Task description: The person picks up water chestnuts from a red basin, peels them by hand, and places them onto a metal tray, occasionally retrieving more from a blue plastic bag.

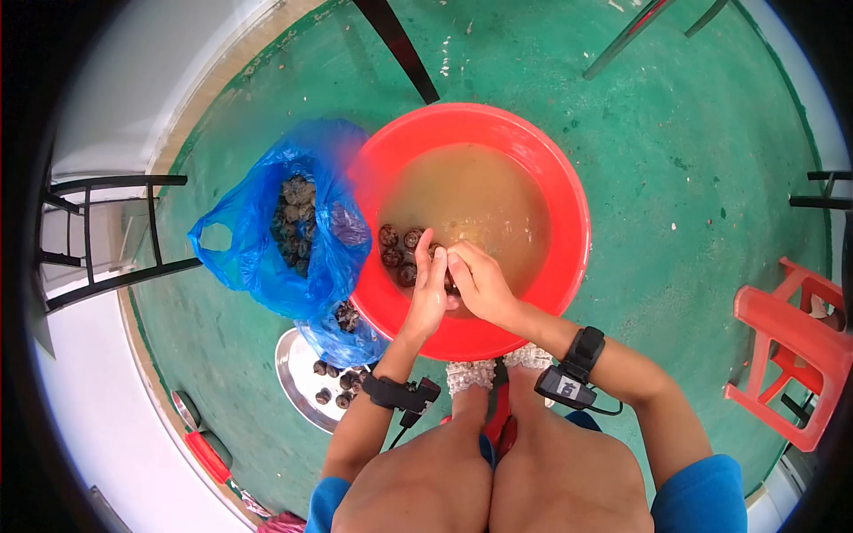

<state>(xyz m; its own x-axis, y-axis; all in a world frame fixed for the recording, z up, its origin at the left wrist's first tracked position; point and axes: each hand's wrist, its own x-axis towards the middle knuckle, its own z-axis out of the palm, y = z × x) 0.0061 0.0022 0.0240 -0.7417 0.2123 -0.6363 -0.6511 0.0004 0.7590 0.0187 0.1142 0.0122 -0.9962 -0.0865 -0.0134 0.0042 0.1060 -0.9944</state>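
My left hand [428, 293] and my right hand [482, 282] meet over the front of a red plastic basin [576, 213] of cloudy brown water. Between them, mostly hidden by the fingers, is a dark brown round thing [434, 251] that looks like a mud-coated egg or a large snail. My left palm cradles it from the left, while the right fingers curl over it from the other side. Several similar dark round things [391, 257] with pale marks lie in the water just left of my hands.
Left of the basin stands an open blue plastic bag [258, 258] with grey-brown lumps inside. A smaller blue bag [333, 342] and a metal tray [298, 391] with several dark round things sit nearer me. A red stool [791, 346] is at right; a black table leg [404, 53] stands behind the basin.
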